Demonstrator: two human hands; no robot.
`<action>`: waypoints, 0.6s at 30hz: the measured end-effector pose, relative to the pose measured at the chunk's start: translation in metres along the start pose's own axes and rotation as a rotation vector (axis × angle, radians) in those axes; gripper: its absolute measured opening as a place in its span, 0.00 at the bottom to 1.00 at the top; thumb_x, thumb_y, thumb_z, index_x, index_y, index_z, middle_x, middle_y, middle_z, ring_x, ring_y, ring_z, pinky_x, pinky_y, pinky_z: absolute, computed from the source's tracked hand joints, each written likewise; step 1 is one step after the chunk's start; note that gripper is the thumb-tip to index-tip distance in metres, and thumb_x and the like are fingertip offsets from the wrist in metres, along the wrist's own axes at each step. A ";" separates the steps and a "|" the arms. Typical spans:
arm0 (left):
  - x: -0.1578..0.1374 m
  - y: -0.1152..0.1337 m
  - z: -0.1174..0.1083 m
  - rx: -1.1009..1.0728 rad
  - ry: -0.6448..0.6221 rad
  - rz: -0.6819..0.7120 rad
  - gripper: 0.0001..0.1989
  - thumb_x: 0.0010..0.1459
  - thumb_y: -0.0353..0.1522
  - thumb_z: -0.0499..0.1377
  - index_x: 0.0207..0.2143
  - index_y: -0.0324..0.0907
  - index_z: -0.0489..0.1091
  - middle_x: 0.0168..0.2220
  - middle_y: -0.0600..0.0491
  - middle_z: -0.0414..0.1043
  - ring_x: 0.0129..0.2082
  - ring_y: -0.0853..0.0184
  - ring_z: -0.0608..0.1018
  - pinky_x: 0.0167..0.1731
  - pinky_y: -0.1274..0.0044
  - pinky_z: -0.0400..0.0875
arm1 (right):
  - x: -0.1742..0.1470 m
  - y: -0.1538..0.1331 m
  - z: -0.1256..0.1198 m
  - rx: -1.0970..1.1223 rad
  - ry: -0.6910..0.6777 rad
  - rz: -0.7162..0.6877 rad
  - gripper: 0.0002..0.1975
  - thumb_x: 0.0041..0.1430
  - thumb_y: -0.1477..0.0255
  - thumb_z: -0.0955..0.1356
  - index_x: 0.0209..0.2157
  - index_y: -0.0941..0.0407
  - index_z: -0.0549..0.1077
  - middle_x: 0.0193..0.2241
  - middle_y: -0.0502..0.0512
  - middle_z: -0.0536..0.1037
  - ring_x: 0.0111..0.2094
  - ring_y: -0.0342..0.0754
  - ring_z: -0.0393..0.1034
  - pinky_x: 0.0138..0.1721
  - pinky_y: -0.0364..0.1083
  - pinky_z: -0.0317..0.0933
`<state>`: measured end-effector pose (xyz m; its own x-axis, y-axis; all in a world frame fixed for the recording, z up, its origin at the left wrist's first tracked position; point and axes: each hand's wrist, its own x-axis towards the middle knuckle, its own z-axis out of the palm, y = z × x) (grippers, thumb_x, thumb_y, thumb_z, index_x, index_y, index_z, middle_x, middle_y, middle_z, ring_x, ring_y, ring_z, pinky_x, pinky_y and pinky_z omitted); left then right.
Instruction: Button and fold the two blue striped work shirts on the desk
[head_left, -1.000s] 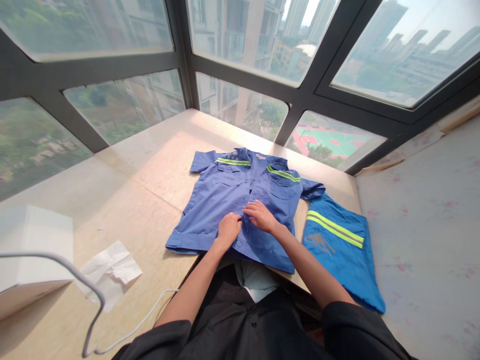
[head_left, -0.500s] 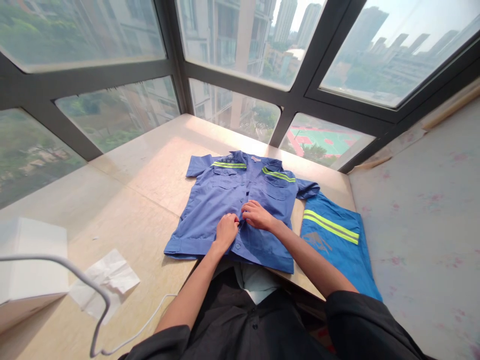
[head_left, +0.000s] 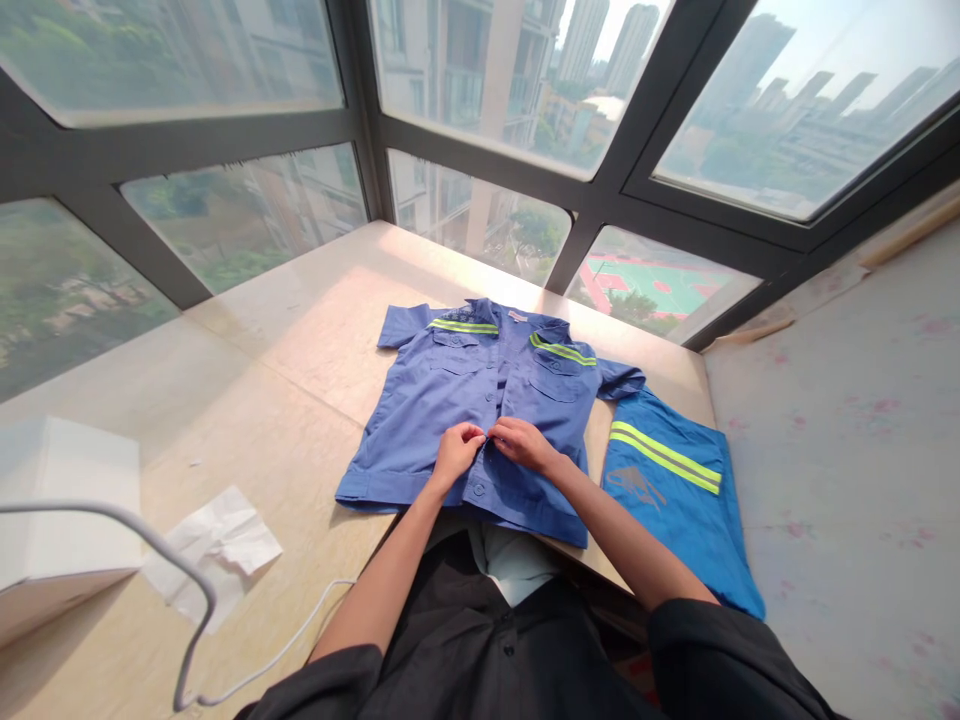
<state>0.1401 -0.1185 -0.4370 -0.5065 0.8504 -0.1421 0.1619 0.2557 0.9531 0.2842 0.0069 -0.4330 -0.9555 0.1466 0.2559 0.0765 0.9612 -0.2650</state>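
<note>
A blue short-sleeved work shirt (head_left: 420,420) with yellow-green reflective stripes lies spread out, front side up, its collar toward the window. My left hand (head_left: 457,452) pinches the front edge of the shirt near the lower middle. Close beside it, my right hand (head_left: 523,444) pinches the other front edge, fingertips almost touching those of the left. Whatever small part sits between the fingertips is hidden. One button (head_left: 478,490) shows below the hands and another (head_left: 489,397) above them. The upper front of the shirt hangs apart at the neck.
A folded brighter blue garment (head_left: 675,520) with a reflective stripe lies at the right, beside the wall (head_left: 840,470). On the left are a white box (head_left: 82,500), a crumpled paper tissue (head_left: 225,540) and a grey-white cable (head_left: 172,555). Windows (head_left: 480,90) border the pale surface (head_left: 292,350).
My right hand has come down to the level of the left, and the fingertips of both hands have met more closely at the shirt's front edges. The view has shifted slightly.
</note>
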 end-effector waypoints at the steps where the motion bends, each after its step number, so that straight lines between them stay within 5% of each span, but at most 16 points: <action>1: 0.000 -0.001 0.001 -0.011 0.003 0.002 0.05 0.52 0.28 0.60 0.30 0.38 0.76 0.29 0.51 0.79 0.31 0.66 0.79 0.35 0.76 0.72 | 0.000 -0.001 0.002 -0.021 0.017 0.019 0.12 0.67 0.73 0.60 0.38 0.55 0.74 0.33 0.56 0.75 0.35 0.48 0.68 0.38 0.45 0.61; 7: -0.002 -0.004 0.006 0.002 0.030 0.003 0.04 0.53 0.28 0.60 0.31 0.39 0.76 0.31 0.51 0.80 0.32 0.66 0.80 0.37 0.76 0.71 | -0.001 -0.006 0.013 -0.080 0.070 0.146 0.10 0.67 0.75 0.61 0.38 0.55 0.73 0.33 0.57 0.74 0.37 0.50 0.66 0.41 0.46 0.61; 18: -0.004 -0.005 0.003 0.092 0.052 0.008 0.04 0.54 0.29 0.62 0.32 0.41 0.77 0.32 0.52 0.80 0.33 0.65 0.80 0.38 0.76 0.71 | -0.009 -0.004 0.009 -0.037 0.030 0.171 0.13 0.64 0.78 0.61 0.45 0.56 0.73 0.38 0.59 0.75 0.41 0.53 0.68 0.43 0.49 0.63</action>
<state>0.1435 -0.1217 -0.4421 -0.5477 0.8282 -0.1185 0.2418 0.2923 0.9252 0.2902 -0.0007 -0.4421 -0.9188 0.3152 0.2377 0.2482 0.9294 -0.2731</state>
